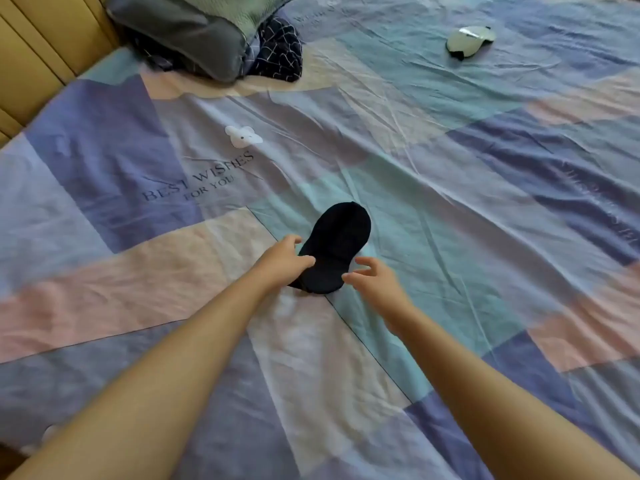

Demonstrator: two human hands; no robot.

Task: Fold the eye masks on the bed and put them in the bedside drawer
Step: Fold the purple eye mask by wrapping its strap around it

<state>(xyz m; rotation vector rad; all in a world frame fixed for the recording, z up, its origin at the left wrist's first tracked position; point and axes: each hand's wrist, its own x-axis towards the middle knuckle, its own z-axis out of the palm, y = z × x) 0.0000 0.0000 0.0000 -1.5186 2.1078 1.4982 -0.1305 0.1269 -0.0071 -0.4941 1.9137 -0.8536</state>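
Observation:
A black eye mask (337,242) lies flat on the bed's patchwork sheet (450,209), near the middle. My left hand (282,259) rests at the mask's near left edge, thumb and fingers touching the fabric. Just right of the mask's near end, my right hand (372,282) hovers with fingers spread and curled, holding nothing. A second eye mask (467,41), white with black trim, lies far off at the back right of the bed. No drawer is in view.
Pillows and dark patterned bedding (221,36) are piled at the back left. A padded tan headboard (38,53) runs along the left edge. A white cloud print (242,136) and lettering mark the sheet.

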